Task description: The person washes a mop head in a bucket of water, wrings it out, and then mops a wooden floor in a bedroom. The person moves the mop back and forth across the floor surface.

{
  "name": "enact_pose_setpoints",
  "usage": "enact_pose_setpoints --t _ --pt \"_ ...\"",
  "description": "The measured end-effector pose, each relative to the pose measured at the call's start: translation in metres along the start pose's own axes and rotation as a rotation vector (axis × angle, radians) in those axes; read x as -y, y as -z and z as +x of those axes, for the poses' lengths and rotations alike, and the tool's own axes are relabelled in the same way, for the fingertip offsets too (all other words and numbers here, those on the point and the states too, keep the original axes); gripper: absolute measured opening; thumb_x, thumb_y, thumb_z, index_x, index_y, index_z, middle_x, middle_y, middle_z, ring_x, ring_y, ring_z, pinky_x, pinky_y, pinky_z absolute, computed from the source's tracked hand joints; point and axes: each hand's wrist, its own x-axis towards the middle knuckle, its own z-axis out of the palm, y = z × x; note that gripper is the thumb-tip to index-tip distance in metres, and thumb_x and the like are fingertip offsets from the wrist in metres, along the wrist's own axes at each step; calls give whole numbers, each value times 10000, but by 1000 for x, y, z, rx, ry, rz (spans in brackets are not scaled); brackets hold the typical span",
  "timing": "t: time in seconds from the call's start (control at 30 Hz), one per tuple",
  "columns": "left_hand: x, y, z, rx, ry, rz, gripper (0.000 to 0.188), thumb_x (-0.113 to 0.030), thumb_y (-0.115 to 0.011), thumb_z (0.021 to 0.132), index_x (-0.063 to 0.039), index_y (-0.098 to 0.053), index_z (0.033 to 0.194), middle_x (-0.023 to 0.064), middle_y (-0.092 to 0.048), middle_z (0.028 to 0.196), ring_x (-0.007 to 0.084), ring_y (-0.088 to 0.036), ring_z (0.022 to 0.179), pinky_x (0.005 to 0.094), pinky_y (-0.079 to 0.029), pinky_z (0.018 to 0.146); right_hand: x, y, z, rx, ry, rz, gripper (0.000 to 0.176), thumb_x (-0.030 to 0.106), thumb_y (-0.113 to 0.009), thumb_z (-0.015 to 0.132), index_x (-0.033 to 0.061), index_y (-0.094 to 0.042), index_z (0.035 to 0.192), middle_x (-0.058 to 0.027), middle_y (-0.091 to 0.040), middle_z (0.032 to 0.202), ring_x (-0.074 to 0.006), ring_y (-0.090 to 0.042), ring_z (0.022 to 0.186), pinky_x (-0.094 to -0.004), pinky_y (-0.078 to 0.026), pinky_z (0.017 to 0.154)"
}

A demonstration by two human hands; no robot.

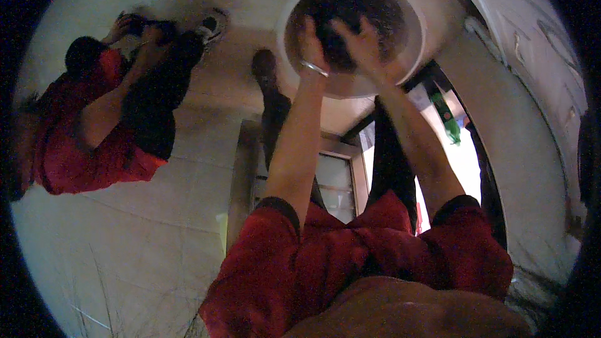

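Note:
A round, pale basin (422, 33) stands in front of me at the top of the view, with a dark, wet-looking mass (352, 4) inside that I cannot identify. Both of my hands reach down into it. My left hand (313, 44), with a silvery bracelet at the wrist, is at the basin's left side, its fingers pointing away from me and partly blurred. To its right, my right hand (361, 42) has its fingers spread at the dark mass. Neither hand shows a plain grip on anything, and the fingertips are partly lost in the dimness.
At the left sits another person (94, 126) in a red top, holding a dark object. Below my arms is a wooden-framed piece with glass-like panels (334, 173). A green item (443, 112) lies on a bright surface to the right. A pale, curved object (516, 47) stands at the upper right.

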Motion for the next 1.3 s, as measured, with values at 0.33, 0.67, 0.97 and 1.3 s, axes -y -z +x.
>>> enact_pose_setpoints --t 0.33,0.67,0.97,1.3 --pt "10 16 -6 207 104 223 279 -289 -546 973 -66 -653 1102 67 -660 1106 206 -596 1027 325 -463 939 -20 -15 16 -400 155 -575 458 541 -677 792 84 -691 828 -123 -667 697 -381 -648 720 -454 -507 725" --pt "-20 2 -49 129 -37 485 340 -210 -605 938 -115 -566 1263 41 -618 1163 148 -583 984 291 -474 853 -18 54 33 -143 44 -250 502 314 -720 830 29 -595 1225 -143 -676 1141 -294 -642 1046 -386 -488 931" --pt "-10 -19 -3 232 345 -218 638 -555 -488 948 -78 -480 1371 106 -509 1365 282 -520 1191 413 -445 1001 -8 -21 -82 -48 105 -146 624 439 -766 742 42 -602 1195 -209 -646 1169 -340 -629 1057 -433 -501 922" --pt "-35 -47 -27 -112 145 661 440 -419 -564 966 -20 -644 1135 47 -654 989 192 -580 924 315 -451 873 4 34 36 -106 264 -820 459 328 -700 810 82 -621 1189 -163 -656 1130 -363 -625 1034 -457 -482 933"
